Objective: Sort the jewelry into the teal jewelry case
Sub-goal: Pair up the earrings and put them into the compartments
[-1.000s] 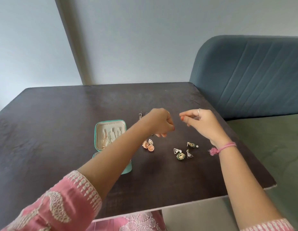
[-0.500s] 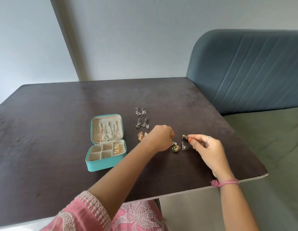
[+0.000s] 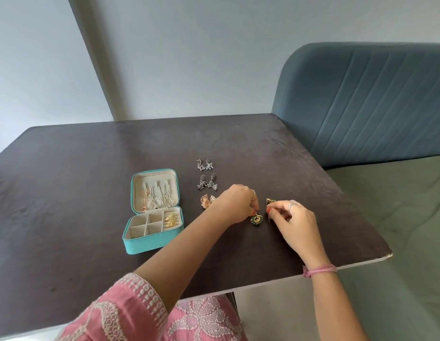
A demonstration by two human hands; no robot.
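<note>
Left hand (image 3: 238,204) pinches a small green earring (image 3: 257,219); right hand (image 3: 291,219) grasps something tiny, likely light and delicate, best held by its rim.

A: what's the person wearing?

B: pink top with white embroidery, short sleeve (image 3: 130,299) on the left arm. pink thread band (image 3: 319,270) around the right wrist, silver ring (image 3: 292,205) on the right hand, another ring (image 3: 253,193) on the left. orange-red nail polish (image 3: 252,212).
</note>
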